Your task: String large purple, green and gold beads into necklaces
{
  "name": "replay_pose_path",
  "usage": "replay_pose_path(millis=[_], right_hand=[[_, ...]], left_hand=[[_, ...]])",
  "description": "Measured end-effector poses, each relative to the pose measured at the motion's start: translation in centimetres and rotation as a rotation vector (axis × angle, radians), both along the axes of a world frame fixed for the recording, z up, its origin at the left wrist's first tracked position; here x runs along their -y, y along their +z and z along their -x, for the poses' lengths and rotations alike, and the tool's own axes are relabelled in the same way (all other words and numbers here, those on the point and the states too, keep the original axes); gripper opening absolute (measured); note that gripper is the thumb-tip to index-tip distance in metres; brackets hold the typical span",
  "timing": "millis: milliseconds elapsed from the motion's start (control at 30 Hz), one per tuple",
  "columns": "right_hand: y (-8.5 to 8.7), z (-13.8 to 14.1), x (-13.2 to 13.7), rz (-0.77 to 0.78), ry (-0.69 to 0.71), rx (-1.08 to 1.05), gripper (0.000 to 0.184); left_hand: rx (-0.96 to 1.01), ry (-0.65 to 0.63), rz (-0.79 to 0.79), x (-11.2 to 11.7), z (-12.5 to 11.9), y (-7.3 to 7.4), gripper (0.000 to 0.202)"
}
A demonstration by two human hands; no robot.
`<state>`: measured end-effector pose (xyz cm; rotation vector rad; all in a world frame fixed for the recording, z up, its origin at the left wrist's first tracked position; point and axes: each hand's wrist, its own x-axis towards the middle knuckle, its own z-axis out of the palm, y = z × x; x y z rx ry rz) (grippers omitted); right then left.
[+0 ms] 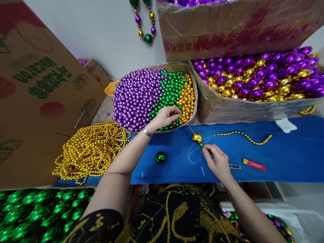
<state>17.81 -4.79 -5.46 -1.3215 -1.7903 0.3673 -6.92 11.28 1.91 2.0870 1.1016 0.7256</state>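
My left hand point(165, 117) reaches over a box of small beads, thumb and fingers pinched at what looks like a small green bead near the green and gold border. In the box lie purple beads point(138, 98), green beads point(172, 87) and gold beads point(187, 98). Above the blue cloth, my right hand point(217, 162) pinches a small green bead point(200, 144) on a thin thread. Just beyond it on that thread is a large gold bead point(196, 137). Loops of pale thread point(192, 158) lie beside them. A large green bead point(160, 157) rests on the cloth between my arms.
Gold bead strands point(88, 152) are heaped at left beside a tall carton point(48, 84). At right are a gold bead chain point(246, 136), a red lighter point(253, 164), and a carton point(240, 113) of purple and gold beads. A finished-looking necklace point(148, 38) hangs on the wall.
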Motion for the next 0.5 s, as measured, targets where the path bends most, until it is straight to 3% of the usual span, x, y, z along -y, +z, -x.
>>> replay_pose_path(millis=[100,200,333,500], right_hand=[[0.4,0.2,0.1,-0.007,0.007,0.012,0.014],[0.6,0.4,0.2,-0.026,0.022,0.024,0.013],[0.6,0.4,0.4,-0.034,0.029,0.038,0.012],[0.4,0.3,0.5,-0.034,0.023,0.050,0.012]], left_hand=[[0.515,0.060,0.390,2.2,-0.8,-0.5,0.019],[0.795,0.102,0.614,4.0,-1.6,-1.0,0.016],[0.882,0.164,0.698,5.1,-2.0,-1.4,0.016],[0.860,0.150,0.669,5.4,-1.9,-2.0,0.021]])
